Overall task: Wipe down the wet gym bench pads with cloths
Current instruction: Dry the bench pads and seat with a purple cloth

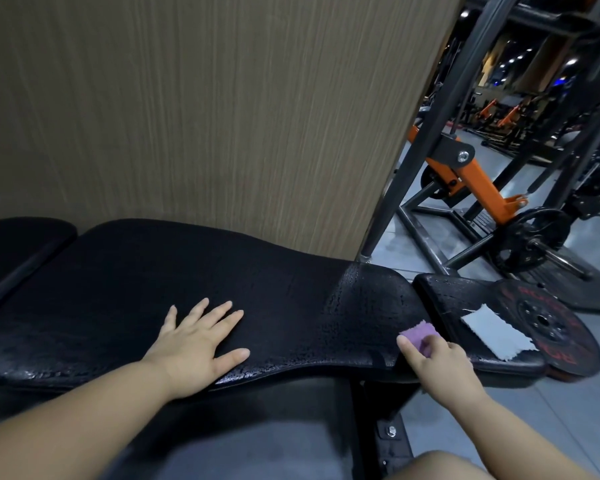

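Gripping purple cloth [523, 335] w/ R hand [436, 362]; L hand [197, 344] flat on pad [118, 289].

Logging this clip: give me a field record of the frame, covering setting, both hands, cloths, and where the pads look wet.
setting: gym, beside a wood-grain panel
left hand: flat, fingers spread, resting on the long pad
right hand: grips a purple cloth at the long pad's right end
second cloth: white cloth lying loose on the small pad
wetness: droplets show on the long pad's right end and on the small pad
nearby: weight plate with red lettering beyond the small pad
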Demonstrator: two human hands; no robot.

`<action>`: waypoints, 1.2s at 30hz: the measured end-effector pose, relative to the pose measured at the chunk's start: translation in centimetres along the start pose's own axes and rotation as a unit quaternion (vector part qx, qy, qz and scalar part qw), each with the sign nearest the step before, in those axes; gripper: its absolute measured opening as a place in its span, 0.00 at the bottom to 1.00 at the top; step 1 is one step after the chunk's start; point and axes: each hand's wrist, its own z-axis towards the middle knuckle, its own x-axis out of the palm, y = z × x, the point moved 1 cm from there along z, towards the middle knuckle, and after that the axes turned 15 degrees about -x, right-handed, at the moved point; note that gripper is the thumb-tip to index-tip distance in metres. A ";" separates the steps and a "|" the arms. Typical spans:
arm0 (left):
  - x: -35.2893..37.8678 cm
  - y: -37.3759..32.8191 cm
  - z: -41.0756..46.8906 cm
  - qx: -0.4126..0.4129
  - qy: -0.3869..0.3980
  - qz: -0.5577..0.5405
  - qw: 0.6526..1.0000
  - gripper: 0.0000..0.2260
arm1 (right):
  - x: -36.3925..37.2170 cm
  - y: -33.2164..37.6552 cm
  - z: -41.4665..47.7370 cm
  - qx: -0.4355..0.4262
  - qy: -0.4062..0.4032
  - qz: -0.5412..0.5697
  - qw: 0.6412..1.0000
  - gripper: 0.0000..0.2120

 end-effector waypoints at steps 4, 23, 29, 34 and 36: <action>-0.1 -1.7 1.8 0.031 0.002 0.009 0.999 0.58 | 0.2 0.1 0.6 -0.023 -0.024 0.017 0.999 0.25; -0.1 -3.3 5.5 0.069 -0.021 0.035 0.997 0.49 | -0.1 1.0 15.3 -0.105 0.062 0.024 0.992 0.26; -0.2 -3.3 5.7 0.067 -0.020 0.039 0.997 0.49 | 0.7 0.1 14.8 -0.085 0.060 -0.013 0.995 0.32; -0.2 -3.4 5.6 0.068 -0.017 0.042 0.997 0.51 | 0.8 -1.4 9.1 -0.108 0.032 -0.055 0.992 0.33; -0.2 -3.3 5.6 0.069 -0.017 0.041 0.997 0.51 | 1.0 -2.6 6.4 -0.124 0.035 -0.083 0.988 0.43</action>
